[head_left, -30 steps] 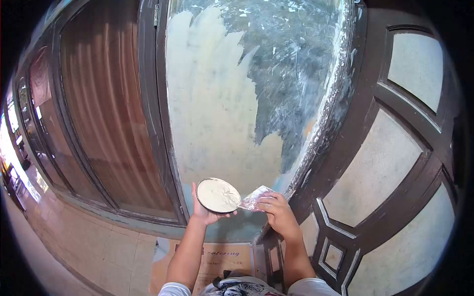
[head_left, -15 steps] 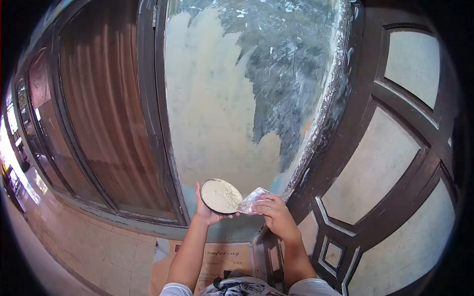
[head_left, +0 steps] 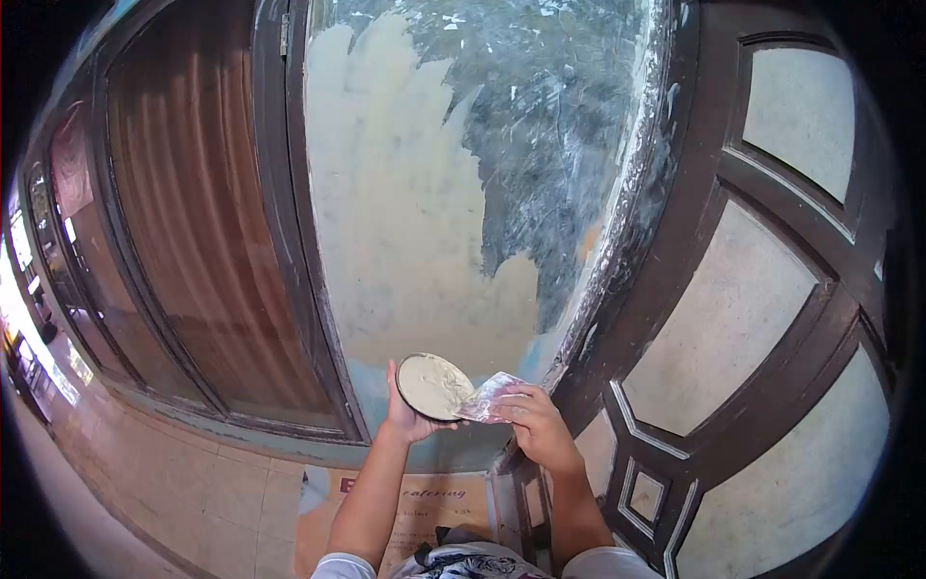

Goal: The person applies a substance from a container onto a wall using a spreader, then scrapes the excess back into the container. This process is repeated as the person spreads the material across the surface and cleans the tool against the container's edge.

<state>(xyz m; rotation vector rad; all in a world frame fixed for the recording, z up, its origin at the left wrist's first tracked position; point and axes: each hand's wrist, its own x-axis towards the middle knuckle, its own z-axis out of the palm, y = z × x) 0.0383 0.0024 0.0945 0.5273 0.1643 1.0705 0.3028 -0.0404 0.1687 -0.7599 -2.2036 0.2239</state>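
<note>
A round, dark-rimmed bowl of cream-coloured paste (head_left: 431, 385) rests in my left hand (head_left: 413, 422), whose fingers wrap around its left side and underside. My right hand (head_left: 532, 420) grips a flat, paste-smeared scraper (head_left: 490, 398), its edge touching the paste at the bowl's right side. Beyond both hands stands a wall panel (head_left: 405, 241), coated cream on the left and lower part. Its upper right is dark grey-green with white streaks.
Left of the panel is a dark-framed window (head_left: 193, 222) with a brown curtain behind it. A dark door with pale panels (head_left: 728, 318) stands at the right. Below my arms, a printed banner (head_left: 439, 511) lies on the tiled floor (head_left: 207, 482).
The wall and window have shifted slightly left in view. The bowl and left hand appear a little lower and further right, while the scraper stays at the bowl's right side.
</note>
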